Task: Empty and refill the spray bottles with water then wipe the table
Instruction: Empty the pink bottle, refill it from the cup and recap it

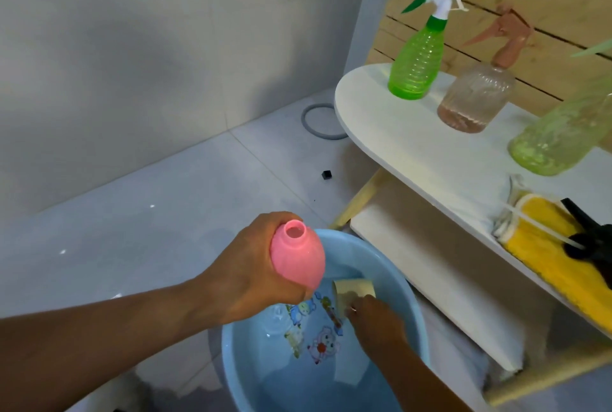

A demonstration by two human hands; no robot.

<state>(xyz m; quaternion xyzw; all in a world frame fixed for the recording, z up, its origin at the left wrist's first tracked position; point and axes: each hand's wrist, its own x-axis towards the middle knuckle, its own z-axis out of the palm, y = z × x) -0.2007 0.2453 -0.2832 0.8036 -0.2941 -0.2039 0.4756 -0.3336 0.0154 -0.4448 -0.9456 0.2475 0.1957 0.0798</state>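
My left hand [251, 276] grips a pink spray bottle [296, 254] with its cap off, open neck up, above a blue basin [409, 299] of water on the floor. My right hand [377, 322] is down in the basin and holds a cream-coloured cup [352, 290] at the water. On the white table [397, 143] stand a green spray bottle [417, 60], a clear pinkish spray bottle [477, 97] with a little liquid, and a pale green bottle [563, 133] at the right edge.
A yellow cloth [546, 252] lies on the table's near right with a black sprayer head [592, 236] and its tube on top. A lower shelf [430, 266] sits under the tabletop. A grey ring [319, 120] and a small black cube [327, 175] lie on the tiled floor.
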